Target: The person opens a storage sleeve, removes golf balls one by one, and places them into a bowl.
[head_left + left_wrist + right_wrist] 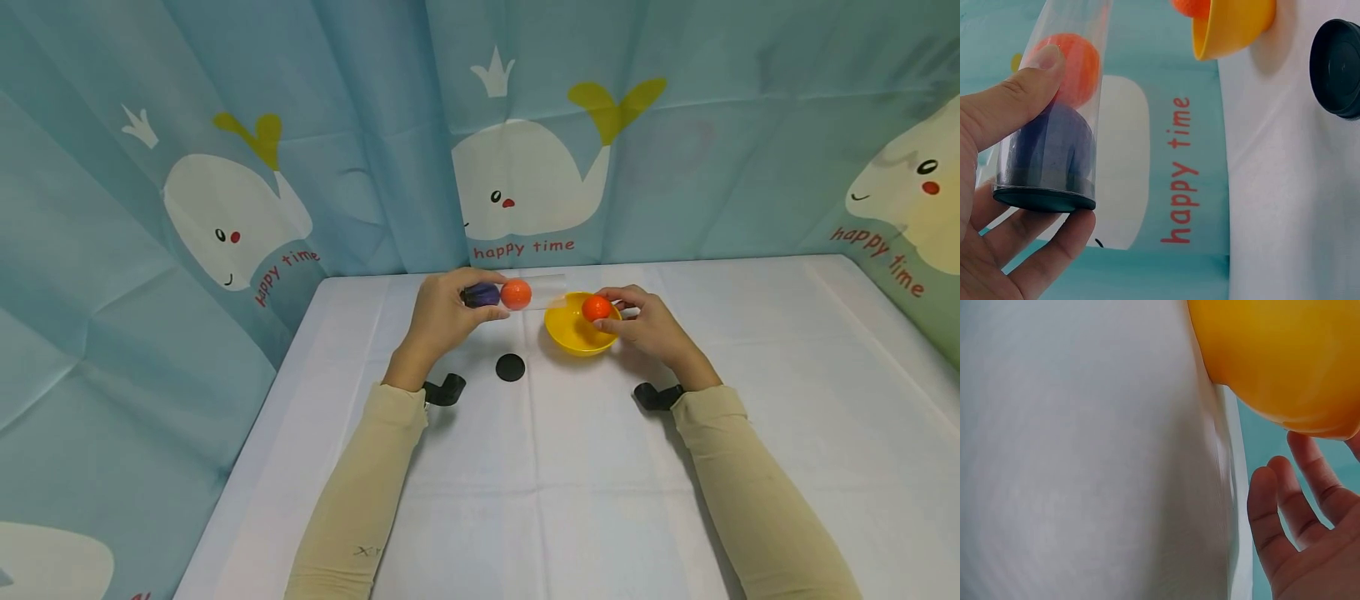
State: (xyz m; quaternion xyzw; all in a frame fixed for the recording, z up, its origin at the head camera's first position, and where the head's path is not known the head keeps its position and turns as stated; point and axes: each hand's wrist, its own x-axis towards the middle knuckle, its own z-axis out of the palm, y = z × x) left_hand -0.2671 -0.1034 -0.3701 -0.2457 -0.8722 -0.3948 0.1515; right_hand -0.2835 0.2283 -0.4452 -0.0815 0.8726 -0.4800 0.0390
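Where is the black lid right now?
In the head view the black lid lies flat on the white table, between the two wrists, just left of the yellow bowl and below the clear tube.

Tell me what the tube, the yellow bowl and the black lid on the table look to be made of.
Tube: clear thin plastic, glossy; the balls show through its wall, and its black end cap looks like plastic too.
Yellow bowl: smooth, evenly coloured with a soft sheen, probably moulded plastic.
Black lid: matt black with a raised rim, likely plastic or rubber; the look leaves that open.
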